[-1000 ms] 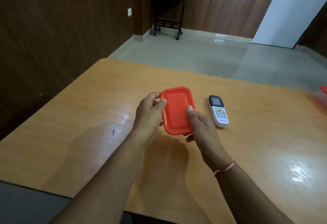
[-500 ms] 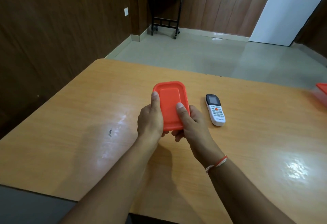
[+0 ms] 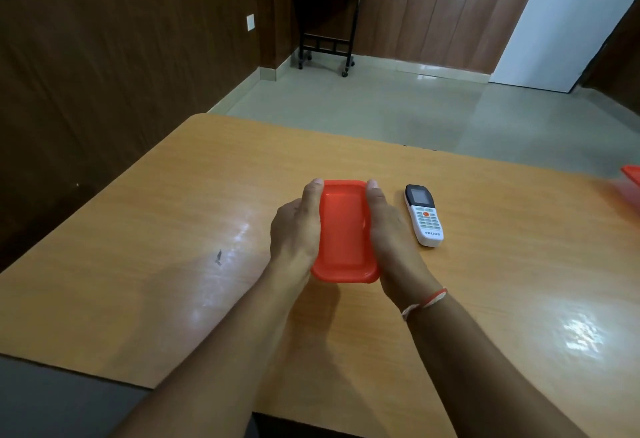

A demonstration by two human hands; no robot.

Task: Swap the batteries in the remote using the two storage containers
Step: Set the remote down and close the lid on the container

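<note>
**Lid Still On, Remote Untouched: The Swap Had Barely Begun**

Both hands were on the red container (image 3: 344, 231), and that was the whole story at this point. The left hand (image 3: 294, 229) clasped its left long side, thumb laid along the rim up to the far corner. The right hand (image 3: 389, 233) mirrored it on the right side, thumb stretched the same way. Fingers of both curled underneath, out of sight. The box sat squarely between the two palms, long axis pointing away from the person, over the wooden table (image 3: 173, 229); whether it rested on the top or was held just clear, the view did not say.

And the lid was on! What the box held could not be seen through it.

The remote (image 3: 424, 216) lay face up on the table just beside the right hand, buttons showing, not touched by either hand. Its battery cover faced down and could not be seen. A second red container (image 3: 631, 178) peeked in at the far right edge, well apart from everything.

So, by my reading: nothing completed yet. Opening this box looked like the step in hand. Still to come were the remote's back, the old cells out, the new ones in, and both boxes sorted.
</note>
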